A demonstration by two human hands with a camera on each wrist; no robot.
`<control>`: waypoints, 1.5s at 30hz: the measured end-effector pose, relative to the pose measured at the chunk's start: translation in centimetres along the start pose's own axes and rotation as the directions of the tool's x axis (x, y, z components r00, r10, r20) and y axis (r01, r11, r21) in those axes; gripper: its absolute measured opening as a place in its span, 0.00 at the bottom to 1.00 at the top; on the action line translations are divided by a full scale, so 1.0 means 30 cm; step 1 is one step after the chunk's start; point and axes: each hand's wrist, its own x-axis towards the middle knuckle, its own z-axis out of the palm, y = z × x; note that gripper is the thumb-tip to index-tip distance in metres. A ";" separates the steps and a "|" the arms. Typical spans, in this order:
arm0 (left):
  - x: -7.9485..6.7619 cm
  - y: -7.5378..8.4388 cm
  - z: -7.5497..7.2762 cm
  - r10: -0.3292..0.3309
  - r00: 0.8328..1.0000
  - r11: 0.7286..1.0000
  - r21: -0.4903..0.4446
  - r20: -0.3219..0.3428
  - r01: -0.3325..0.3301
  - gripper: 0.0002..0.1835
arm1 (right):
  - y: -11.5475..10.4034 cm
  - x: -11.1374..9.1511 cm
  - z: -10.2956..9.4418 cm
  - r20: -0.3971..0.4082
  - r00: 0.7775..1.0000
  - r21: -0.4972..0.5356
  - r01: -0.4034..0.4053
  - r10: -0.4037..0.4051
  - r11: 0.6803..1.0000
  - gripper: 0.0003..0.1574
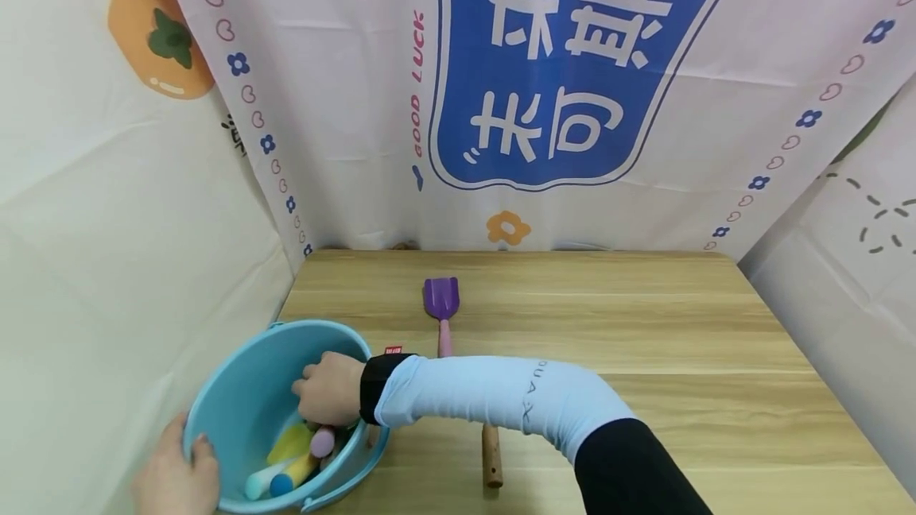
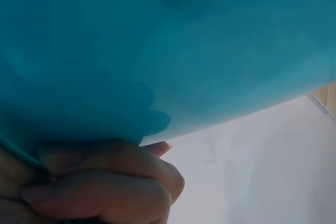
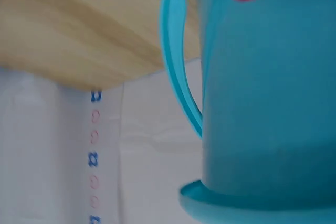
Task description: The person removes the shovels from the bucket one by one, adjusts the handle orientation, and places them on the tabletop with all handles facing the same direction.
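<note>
A light blue bucket [image 1: 243,388] stands tilted at the table's left front, its mouth towards me. My left hand [image 1: 182,471] grips its rim on the left side; the curled fingers [image 2: 110,182] show against the blue wall in the left wrist view. My right hand [image 1: 331,389] is down inside the bucket, fingers bent, above several toy tools. Whether it holds one I cannot tell. Among the tools are a yellow piece [image 1: 289,443], a purple-ended handle [image 1: 322,442], a blue-ended yellow handle [image 1: 282,483] and a pale teal handle [image 1: 263,479].
A purple toy shovel [image 1: 441,297] with a pink handle lies on the wooden table [image 1: 644,324], partly behind my right sleeve. A wooden handle [image 1: 491,455] sticks out in front of that sleeve. The bucket's carrying handle [image 1: 358,477] hangs at its front. Printed cloth [image 1: 372,205] hangs behind the table.
</note>
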 end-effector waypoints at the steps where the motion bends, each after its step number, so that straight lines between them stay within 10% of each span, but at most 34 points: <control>1: -0.001 0.000 0.000 0.000 1.000 1.000 0.000 0.000 0.000 0.23 | -0.004 0.000 -0.001 -0.003 1.000 -0.043 0.015 -0.015 0.999 0.12; 7: -0.001 -0.003 0.001 0.000 1.000 1.000 0.016 0.005 0.000 0.23 | -0.017 0.008 -0.001 -0.007 0.998 -0.087 0.058 -0.058 0.995 0.09; 18: 0.002 -0.006 0.006 -0.032 0.999 0.999 0.021 0.023 0.031 0.24 | 0.007 0.029 0.027 0.103 0.994 0.326 -0.070 0.038 0.943 0.07; 34: 0.002 -0.002 0.013 0.024 1.000 1.000 0.005 -0.019 -0.024 0.22 | 0.027 -0.024 0.007 -0.188 0.979 -0.017 -0.081 0.077 0.997 0.18; 45: 0.011 -0.003 0.012 -0.030 0.999 0.999 0.017 0.044 0.029 0.24 | 0.118 -0.183 -0.039 -0.279 0.950 0.061 -0.129 0.141 0.990 0.17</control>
